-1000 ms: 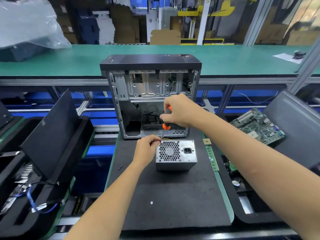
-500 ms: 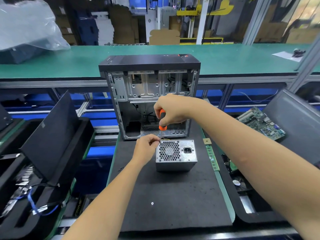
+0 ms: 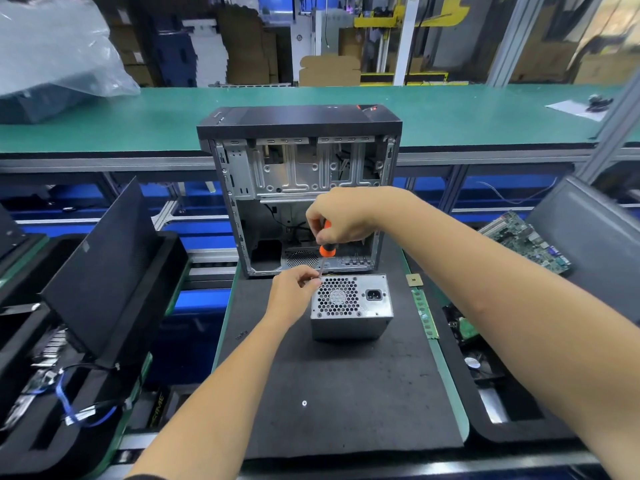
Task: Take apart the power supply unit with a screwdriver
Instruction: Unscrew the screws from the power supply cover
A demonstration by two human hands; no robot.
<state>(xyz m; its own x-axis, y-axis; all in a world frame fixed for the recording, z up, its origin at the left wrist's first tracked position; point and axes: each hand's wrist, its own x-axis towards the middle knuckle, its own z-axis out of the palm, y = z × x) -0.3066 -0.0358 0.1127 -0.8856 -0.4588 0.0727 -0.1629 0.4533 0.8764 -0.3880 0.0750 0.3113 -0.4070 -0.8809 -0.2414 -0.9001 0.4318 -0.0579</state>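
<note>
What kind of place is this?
Probably an electronics dismantling line in a factory: a long green conveyor bench, an opened black computer case, a loose green circuit board, and stacked brown cardboard boxes behind.

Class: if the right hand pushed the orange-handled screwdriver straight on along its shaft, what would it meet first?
Probably the top left corner of the grey metal power supply box, where the left hand's fingertips pinch the shaft of the orange-handled screwdriver; depth is uncertain.

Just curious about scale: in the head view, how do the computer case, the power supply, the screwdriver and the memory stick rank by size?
1. computer case
2. power supply
3. screwdriver and memory stick: look alike in length, and the hand hides part of the screwdriver, so unranked.
</note>
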